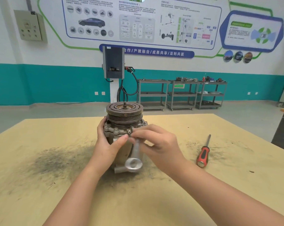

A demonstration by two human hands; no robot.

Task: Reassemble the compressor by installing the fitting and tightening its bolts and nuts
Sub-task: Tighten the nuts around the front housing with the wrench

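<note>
The compressor [121, 128] stands upright on the wooden table [56, 185], its rusty grooved pulley [124, 111] on top. A cross-head screw [129, 131] sits in the silver flange just below the pulley. My left hand [108, 141] wraps around the compressor's left side, thumb across the front. My right hand [156, 142] pinches something small at the flange next to the screw; what it pinches is hidden by the fingers. A silver wrench [134, 159] leans against the compressor's front, ring end down.
A red-handled screwdriver [204, 154] lies on the table to the right of my hands. Dark metal dust stains the wood around the compressor. Beyond the table stand a charging post [113, 66] and several grey shelf carts [182, 95].
</note>
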